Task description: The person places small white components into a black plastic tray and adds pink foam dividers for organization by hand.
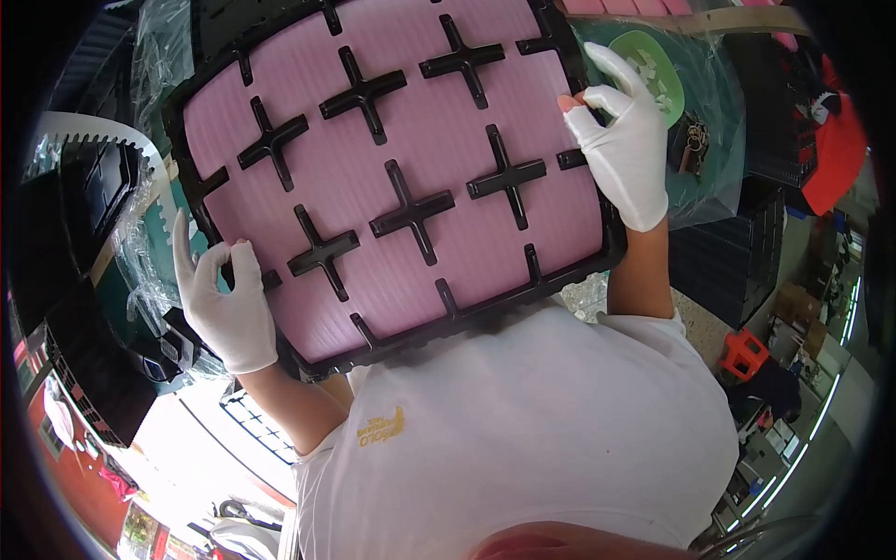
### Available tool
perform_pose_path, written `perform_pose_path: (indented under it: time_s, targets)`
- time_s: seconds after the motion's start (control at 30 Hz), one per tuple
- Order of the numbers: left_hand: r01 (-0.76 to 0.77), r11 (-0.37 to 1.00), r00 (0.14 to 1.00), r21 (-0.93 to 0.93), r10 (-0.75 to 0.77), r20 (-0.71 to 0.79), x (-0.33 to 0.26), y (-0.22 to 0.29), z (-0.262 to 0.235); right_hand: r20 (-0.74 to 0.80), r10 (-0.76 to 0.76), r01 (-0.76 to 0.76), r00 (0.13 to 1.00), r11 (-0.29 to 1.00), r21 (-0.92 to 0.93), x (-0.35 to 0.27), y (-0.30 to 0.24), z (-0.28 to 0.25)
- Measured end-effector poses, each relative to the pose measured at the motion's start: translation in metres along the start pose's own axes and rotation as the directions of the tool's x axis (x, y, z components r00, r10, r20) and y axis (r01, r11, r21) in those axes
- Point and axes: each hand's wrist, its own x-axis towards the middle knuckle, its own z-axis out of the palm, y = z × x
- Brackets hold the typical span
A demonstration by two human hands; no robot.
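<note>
Black plastic tray (280,42) with raised cross-shaped dividers, a pink corrugated sheet (411,140) lying flat against it. Tray held up in front of the person's chest, tilted, filling the upper middle of the view; its lower edge meets the white shirt (523,420).

Left hand (229,303), white glove: clamped on the tray's lower-left edge, thumb pressed over the rim onto the pink sheet, index finger pointing up alongside the edge.

Right hand (621,140), white glove: closed on the tray's right edge, thumb and fingertips pinching the rim near the upper-right corner, one finger raised free.

Behind the right hand: green shallow dish (667,75) holding small white pieces, resting on a teal surface under clear plastic film (719,149). A bunch of keys (695,145) just below the dish.

Right of that: dark stacked crates (737,252), a red item (835,149) beyond, an orange stool (744,353) lower down.

Left side: black trays (93,196) wrapped in film, near the left hand.
</note>
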Motion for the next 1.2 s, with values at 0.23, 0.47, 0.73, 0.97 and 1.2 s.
perform_pose_path:
  time_s: [0.23, 0.47, 0.73, 0.97, 1.2]
  targets:
    - [-0.012, 0.999, 1.000, 0.030, 0.013, -0.016, 0.001, 0.001, 0.001, -0.008, 0.005, -0.005, 1.000, 1.000, 0.005, 0.000, -0.001, 0.003]
    - [-0.057, 0.997, 0.998, 0.047, 0.059, -0.024, 0.002, -0.001, 0.002, 0.034, 0.038, -0.038, 0.999, 0.999, -0.005, -0.001, -0.004, 0.001]
    - [-0.038, 0.999, 0.999, 0.017, 0.038, -0.006, 0.001, 0.000, 0.005, 0.045, -0.008, 0.009, 0.999, 1.000, -0.025, -0.003, 0.001, 0.001]
    - [0.001, 1.000, 1.000, 0.003, -0.001, 0.021, 0.002, -0.001, 0.004, 0.019, 0.094, -0.095, 0.995, 0.993, 0.074, 0.010, -0.027, -0.009]
    - [-0.002, 0.999, 1.000, 0.036, 0.003, -0.016, 0.004, -0.004, 0.006, 0.018, 0.062, -0.063, 0.998, 0.993, 0.096, 0.006, -0.022, -0.007]
